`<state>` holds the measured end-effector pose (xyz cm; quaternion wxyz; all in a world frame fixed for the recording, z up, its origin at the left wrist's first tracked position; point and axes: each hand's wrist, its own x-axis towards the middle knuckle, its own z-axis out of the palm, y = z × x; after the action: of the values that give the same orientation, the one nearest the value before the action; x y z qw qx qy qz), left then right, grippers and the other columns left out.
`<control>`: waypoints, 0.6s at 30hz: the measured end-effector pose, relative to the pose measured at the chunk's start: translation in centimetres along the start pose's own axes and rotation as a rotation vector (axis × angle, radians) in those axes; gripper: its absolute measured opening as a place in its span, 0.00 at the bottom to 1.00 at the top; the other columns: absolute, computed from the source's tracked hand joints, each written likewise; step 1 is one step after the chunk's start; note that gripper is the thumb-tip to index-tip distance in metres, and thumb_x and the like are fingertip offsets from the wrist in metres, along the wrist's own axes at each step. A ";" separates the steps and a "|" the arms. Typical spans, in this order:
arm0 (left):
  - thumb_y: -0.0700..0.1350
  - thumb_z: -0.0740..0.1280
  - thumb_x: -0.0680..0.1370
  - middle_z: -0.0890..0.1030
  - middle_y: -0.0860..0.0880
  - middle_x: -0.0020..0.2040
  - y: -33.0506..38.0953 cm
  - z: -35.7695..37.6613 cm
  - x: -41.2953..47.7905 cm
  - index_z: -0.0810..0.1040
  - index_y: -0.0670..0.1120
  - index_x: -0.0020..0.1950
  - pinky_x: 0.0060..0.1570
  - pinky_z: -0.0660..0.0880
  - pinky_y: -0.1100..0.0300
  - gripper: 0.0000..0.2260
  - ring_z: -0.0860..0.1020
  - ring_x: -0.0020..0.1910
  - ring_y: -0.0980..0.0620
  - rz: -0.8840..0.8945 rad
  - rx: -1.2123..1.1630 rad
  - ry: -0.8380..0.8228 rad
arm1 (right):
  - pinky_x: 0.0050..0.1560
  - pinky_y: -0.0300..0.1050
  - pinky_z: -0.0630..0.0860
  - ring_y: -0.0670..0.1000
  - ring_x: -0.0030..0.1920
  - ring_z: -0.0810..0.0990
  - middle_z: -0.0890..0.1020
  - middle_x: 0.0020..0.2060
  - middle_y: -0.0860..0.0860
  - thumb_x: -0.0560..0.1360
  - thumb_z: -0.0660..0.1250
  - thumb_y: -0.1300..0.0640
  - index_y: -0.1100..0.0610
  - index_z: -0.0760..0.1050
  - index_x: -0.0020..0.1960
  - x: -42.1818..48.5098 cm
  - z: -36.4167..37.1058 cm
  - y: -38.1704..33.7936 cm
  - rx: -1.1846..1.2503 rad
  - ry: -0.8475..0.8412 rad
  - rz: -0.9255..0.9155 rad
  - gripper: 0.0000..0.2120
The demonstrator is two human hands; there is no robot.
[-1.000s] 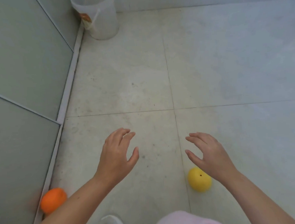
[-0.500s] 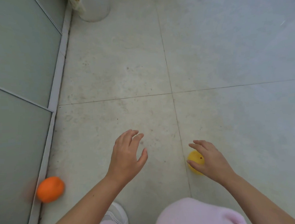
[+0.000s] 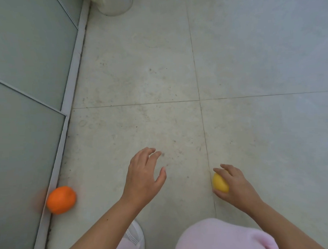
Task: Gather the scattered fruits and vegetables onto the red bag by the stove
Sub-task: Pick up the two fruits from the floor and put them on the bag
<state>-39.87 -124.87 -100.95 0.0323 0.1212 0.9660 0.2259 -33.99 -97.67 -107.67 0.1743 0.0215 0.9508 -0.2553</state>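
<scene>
Yellow fruit (image 3: 220, 182) sits, seemingly gripped, between right hand (image 3: 235, 185) fingers (image 3: 225, 167).

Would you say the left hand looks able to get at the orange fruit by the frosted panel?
Probably yes: the left hand hovers open and empty, and only bare floor separates it from the orange fruit.

White container (image 3: 114, 5) at far left cut off by the top edge, only its base showing; yellow fruit (image 3: 220, 183) partly hidden under the right hand (image 3: 235, 185); white shoe (image 3: 135, 236) largely hidden behind the left forearm; orange fruit (image 3: 61, 200) slightly blurred.
</scene>
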 end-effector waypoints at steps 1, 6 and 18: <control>0.52 0.59 0.72 0.78 0.45 0.55 -0.1 0.0 -0.2 0.77 0.43 0.56 0.55 0.68 0.54 0.19 0.75 0.56 0.45 -0.004 0.006 -0.002 | 0.54 0.52 0.73 0.57 0.64 0.67 0.70 0.64 0.55 0.64 0.75 0.52 0.53 0.71 0.64 -0.1 0.1 0.2 0.010 -0.003 0.015 0.30; 0.51 0.59 0.72 0.78 0.45 0.54 -0.7 -0.3 -1.2 0.77 0.42 0.56 0.55 0.68 0.54 0.19 0.71 0.57 0.48 -0.024 0.010 0.026 | 0.51 0.52 0.73 0.59 0.58 0.71 0.73 0.58 0.57 0.63 0.76 0.55 0.56 0.74 0.61 0.0 0.2 0.3 0.026 0.002 0.011 0.28; 0.50 0.60 0.72 0.78 0.43 0.53 -6.7 -2.5 -4.7 0.77 0.41 0.55 0.54 0.73 0.51 0.17 0.75 0.55 0.44 -0.112 0.079 0.106 | 0.54 0.42 0.65 0.56 0.56 0.71 0.73 0.57 0.55 0.63 0.76 0.54 0.56 0.73 0.61 6.0 -2.7 -10.2 0.071 -0.061 -0.305 0.28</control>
<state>-37.04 -132.92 -101.59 -0.0112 0.0559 0.9799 0.1913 -41.79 -105.50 -102.60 0.1612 -0.1248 0.9277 -0.3127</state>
